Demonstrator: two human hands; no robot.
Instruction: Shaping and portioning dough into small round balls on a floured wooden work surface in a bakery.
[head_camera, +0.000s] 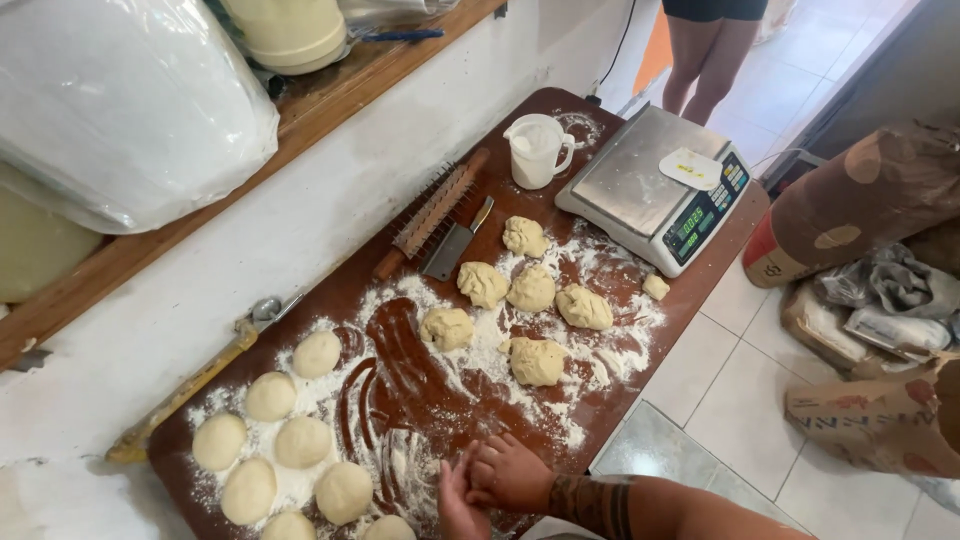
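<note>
Stood on the floured table (690, 285): scale (655, 185), white jug (537, 150). Lay beside it on the floor: brown sacks (860, 200), red-banded. Rested rough lumps (530, 290) mid-table, smooth balls (290, 440) left. Cupped together at the near edge, right hand (512, 473) over left hand (455, 500); contents hidden.

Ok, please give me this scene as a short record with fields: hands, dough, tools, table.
hands: right hand cupped over left hand, pressed together above the floured table edge; what they hold is hidden
rounded dough balls: a group at the left end
rough dough pieces: several mid-table, irregular
tools: digital scale, white measuring jug, roller docker, bench scraper
table: brown wood, flour-dusted
</note>
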